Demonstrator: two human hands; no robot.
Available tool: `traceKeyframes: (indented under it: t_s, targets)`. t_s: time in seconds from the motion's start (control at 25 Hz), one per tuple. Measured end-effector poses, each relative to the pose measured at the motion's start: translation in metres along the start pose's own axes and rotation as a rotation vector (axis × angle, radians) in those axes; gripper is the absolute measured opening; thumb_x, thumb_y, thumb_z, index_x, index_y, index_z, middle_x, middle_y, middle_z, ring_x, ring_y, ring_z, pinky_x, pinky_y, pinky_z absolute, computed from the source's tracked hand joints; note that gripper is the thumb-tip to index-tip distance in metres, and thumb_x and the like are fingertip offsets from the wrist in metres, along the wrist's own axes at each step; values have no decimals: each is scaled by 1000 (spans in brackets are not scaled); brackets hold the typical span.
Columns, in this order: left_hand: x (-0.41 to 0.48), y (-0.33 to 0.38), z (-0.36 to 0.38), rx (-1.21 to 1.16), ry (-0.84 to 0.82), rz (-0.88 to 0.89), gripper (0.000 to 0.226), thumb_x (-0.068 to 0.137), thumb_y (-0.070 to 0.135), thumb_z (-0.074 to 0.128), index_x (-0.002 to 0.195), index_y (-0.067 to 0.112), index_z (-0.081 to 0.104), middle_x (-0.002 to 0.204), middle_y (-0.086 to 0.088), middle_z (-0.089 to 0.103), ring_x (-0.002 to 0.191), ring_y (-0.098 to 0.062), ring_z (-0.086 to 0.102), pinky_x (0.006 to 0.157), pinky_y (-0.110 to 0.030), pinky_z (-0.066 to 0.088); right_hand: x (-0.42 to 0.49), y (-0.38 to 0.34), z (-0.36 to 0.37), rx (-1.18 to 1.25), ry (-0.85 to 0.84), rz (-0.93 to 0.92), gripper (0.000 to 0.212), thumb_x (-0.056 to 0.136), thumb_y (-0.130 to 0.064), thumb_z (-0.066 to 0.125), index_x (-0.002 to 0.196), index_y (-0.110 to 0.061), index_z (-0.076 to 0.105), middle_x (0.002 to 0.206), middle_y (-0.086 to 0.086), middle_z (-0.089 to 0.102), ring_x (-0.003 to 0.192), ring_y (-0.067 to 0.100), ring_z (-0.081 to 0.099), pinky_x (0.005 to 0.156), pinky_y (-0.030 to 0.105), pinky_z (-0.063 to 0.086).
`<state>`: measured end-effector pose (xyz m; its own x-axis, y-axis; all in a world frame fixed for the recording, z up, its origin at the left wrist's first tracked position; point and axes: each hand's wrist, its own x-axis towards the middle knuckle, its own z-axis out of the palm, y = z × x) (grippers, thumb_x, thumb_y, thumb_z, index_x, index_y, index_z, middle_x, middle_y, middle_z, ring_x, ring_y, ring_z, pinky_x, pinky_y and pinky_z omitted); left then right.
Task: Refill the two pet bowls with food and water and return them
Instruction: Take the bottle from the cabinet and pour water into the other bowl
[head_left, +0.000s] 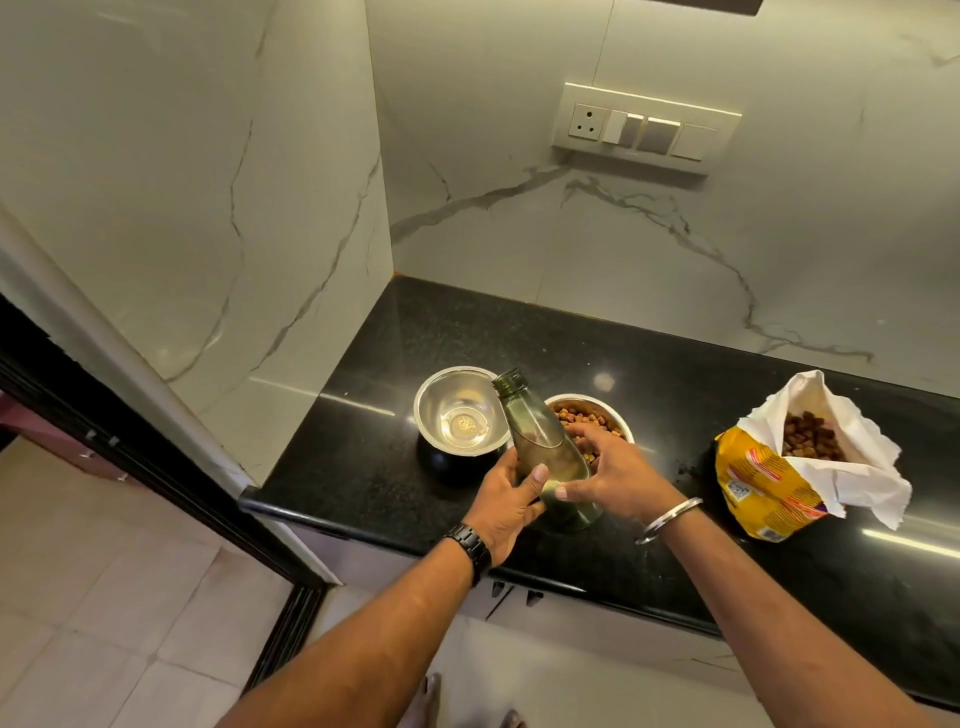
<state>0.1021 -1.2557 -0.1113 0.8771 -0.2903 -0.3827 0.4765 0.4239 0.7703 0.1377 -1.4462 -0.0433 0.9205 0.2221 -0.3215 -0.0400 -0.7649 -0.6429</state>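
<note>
On the black granite countertop (675, 364) an opened kibble bag (769, 488) lies well right of two steel bowls. The kibble-filled bowl (621, 415) sits just right of the nearly empty bowl (460, 410). The uncapped green glass bottle (540, 436) tilts, its long axis running from the hands up-left, mouth above the empty bowl's right rim. The left hand (506, 499) grips its lower body and the right hand (613, 473) cups the other side, thumb on glass. Tipping further left looks enough to pour

Over on the counter (363, 467), near bowl (441, 400) just left of kibble bowl (597, 397), bottle (540, 441) tilted before both, food bag (763, 483) well right.
</note>
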Motion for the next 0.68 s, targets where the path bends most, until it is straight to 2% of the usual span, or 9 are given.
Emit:
traceKeyframes:
  t_s: [0.08,0.16,0.32,0.4,0.48,0.6,0.68]
  targets:
    - [1,0,-2,-52,-3,-33,52,103,19,69,151,30,53,148,0,67,137,-25,63,100,-44,57,4,-2,-1,-19,-24,23,98,74,-36,97,157,-30,46,134,-10,59,126,17,59,98,32,50]
    - [3,-1,-3,-98,-5,-56,50,104,17,67,150,30,54,147,-2,68,137,-25,62,96,-42,57,6,-5,-1,-41,-45,35,95,74,-36,97,155,-34,48,130,-12,58,123,17,59,94,31,48]
    - [6,-6,-8,-161,4,-99,49,106,15,63,153,26,52,147,-7,67,139,-30,60,103,-50,54,10,-13,-2,-74,-64,61,91,72,-36,96,151,-36,51,138,-6,61,127,20,58,106,42,53]
    - [7,-8,-10,-197,15,-113,48,106,15,62,152,24,52,147,-8,68,137,-31,62,100,-49,58,11,-16,-2,-102,-73,63,91,72,-37,96,151,-34,52,139,-3,63,128,22,59,109,47,54]
    - [8,-11,-11,-224,19,-116,48,106,16,62,152,22,52,147,-11,68,137,-33,63,97,-49,61,12,-19,-4,-145,-91,63,92,72,-38,95,153,-30,51,140,-2,63,129,22,58,110,48,53]
    - [8,-14,-11,-242,25,-128,49,105,17,63,153,20,51,146,-13,68,137,-35,63,109,-57,55,13,-23,-6,-191,-111,72,91,74,-38,94,154,-28,51,137,-2,63,127,22,59,108,45,53]
    - [7,-15,-11,-256,24,-137,48,105,18,63,152,20,52,145,-14,69,136,-37,63,111,-59,52,12,-26,-6,-207,-118,72,90,75,-38,94,153,-27,51,136,-1,63,126,23,60,107,46,54]
